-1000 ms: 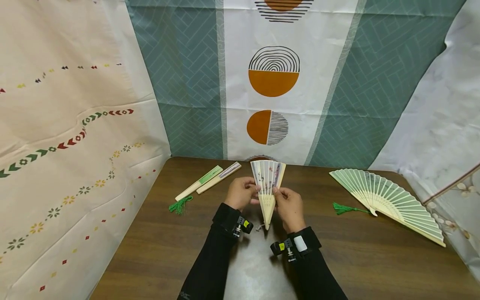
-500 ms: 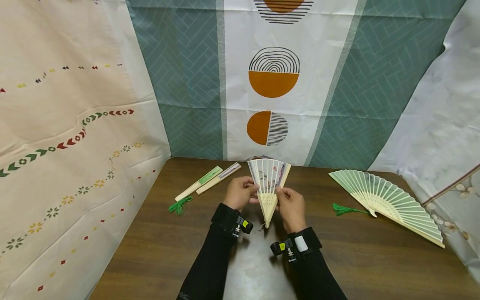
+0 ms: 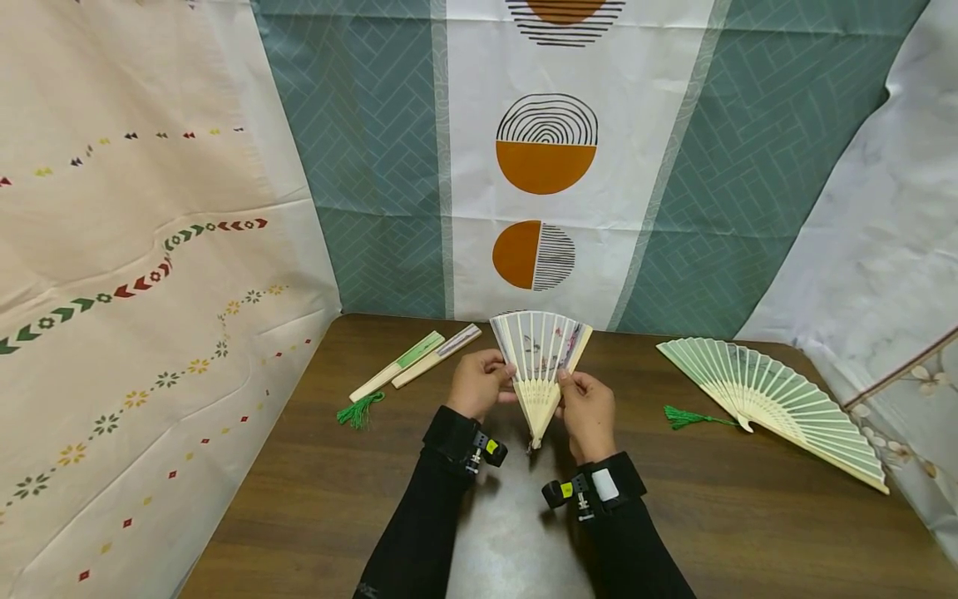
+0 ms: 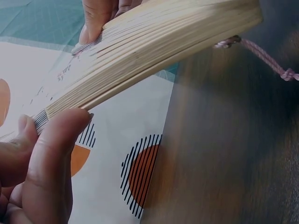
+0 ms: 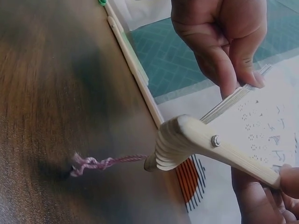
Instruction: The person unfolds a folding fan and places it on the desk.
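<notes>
Presently left hand [image 3: 475, 386] and right hand [image 3: 590, 418] are pinching opposite edges of a part-spread white folding fan [image 3: 535, 353] above the tabletop [image 3: 299, 507], both closed on it; pink cord [image 5: 126, 159] dangling from its pivot end; spread green folding fan [image 3: 786, 408] lying off right.

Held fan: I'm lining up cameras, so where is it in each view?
Head: fan just below and right of centre.
Left wrist: fan slants from top right toward left edge.
Right wrist: fan runs from mid-picture to right edge.
Shared landmark: orange circle prints.
</notes>
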Tool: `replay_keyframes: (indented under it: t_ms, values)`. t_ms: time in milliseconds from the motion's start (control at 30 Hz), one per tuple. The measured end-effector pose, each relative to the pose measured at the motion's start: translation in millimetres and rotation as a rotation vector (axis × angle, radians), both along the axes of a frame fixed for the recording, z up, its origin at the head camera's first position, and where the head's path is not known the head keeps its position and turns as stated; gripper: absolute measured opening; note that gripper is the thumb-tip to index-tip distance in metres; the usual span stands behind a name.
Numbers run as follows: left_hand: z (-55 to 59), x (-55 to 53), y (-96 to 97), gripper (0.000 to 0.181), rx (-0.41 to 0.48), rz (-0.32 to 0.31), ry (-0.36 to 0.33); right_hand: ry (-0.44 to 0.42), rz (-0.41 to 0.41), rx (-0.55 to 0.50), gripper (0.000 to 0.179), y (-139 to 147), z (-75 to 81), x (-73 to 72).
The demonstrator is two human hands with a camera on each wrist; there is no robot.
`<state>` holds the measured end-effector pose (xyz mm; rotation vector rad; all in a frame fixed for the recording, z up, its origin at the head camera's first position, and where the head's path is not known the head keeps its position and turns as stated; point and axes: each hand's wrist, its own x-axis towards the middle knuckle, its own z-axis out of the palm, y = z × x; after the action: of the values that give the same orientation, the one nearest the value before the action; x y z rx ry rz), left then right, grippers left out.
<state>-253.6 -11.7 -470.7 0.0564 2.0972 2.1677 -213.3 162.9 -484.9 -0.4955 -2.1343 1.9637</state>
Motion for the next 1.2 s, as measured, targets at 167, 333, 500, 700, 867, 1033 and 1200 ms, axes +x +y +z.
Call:
replay_keyframes:
  t_ms: [167, 333, 500, 700, 867, 1033, 1200]
  values:
    - [0.3, 0.5, 1.7, 0.015, 0.002, 0.017, 0.002, 0.009, -0.005, -0.001, 0.037, 0.4, 2.3, 0.4]
    - [-0.5, 2.1, 2.2, 0.016, 0.017, 0.032, -0.006, 0.007, -0.006, -0.018, 0.036, 0.3, 2.4, 0.8]
    - [0.0, 1.7, 3.2, 0.015, 0.042, 0.043, 0.004, 0.024, 0.0, -0.066, 0.038, 1.6, 4.0, 0.5]
    - [-1.3, -0.2, 4.5, 0.016, 0.072, 0.064, -0.002, 0.023, -0.019, -0.097, 0.038, 4.1, 2.4, -1.1]
    - [0.2, -0.4, 4.0, 0.017, 0.073, 0.075, 0.001, 0.025, -0.036, -0.103, 0.039, 3.6, 2.0, -2.2]
    - [-0.3, -1.3, 4.3, 0.016, 0.096, 0.09, -0.005, 0.026, -0.047, -0.121, 0.041, 4.0, 4.3, -1.7]
    - [-0.7, -1.1, 3.7, 0.015, 0.151, 0.111, -0.024, 0.035, -0.064, -0.172, 0.042, 5.5, 4.2, -1.0]
